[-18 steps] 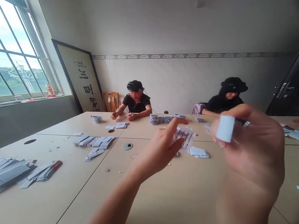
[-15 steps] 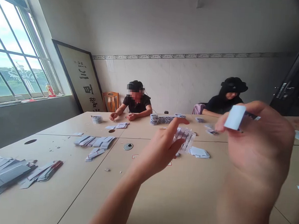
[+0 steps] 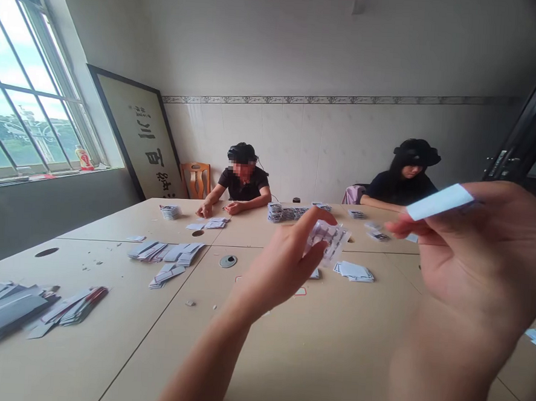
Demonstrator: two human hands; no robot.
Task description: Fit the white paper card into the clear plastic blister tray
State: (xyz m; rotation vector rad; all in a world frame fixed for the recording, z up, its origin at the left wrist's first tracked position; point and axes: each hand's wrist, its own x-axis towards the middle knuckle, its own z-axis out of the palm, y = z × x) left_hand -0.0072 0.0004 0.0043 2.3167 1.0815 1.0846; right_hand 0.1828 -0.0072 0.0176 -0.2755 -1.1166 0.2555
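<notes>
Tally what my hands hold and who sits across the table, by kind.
Clear packet, in left hand: 1
White card, in right hand: 1
Seated people: 2
Total: 4

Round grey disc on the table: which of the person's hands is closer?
Left. The left hand, pinching a clear packet, is raised just right of the round grey disc; the right hand, holding a white card, is much farther right.
</notes>
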